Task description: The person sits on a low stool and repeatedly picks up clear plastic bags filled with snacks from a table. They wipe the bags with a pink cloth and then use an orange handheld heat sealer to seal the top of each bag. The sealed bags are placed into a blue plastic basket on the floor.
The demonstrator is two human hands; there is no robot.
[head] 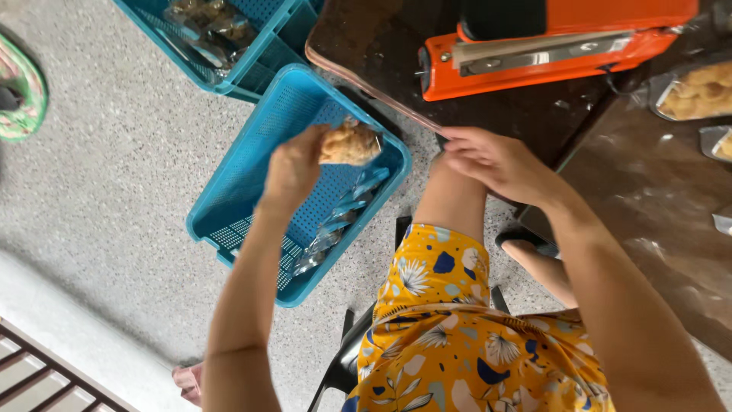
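A: Speckled floor [114, 175] below you; dark tabletop [648, 198] at right with an orange sealer [549, 46] near its far edge.

B: Your left hand [293, 168]?

A: Fingers closed on a clear bag of pastry [349, 145], held over the far corner of the teal basket [252, 164]. Likely light, crumbly, slippery film; pinch the bag's edge, not the pastry. Right hand [496, 160] at the tabletop's near edge, fingers loosely curled; whether it holds anything, can't tell.

B: Hidden?

A: Your grip on the bag; bags lying in the basket are blurred.

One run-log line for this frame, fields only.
left hand: holds clear snack packet over teal basket | right hand: empty, at table edge | orange sealer: untouched
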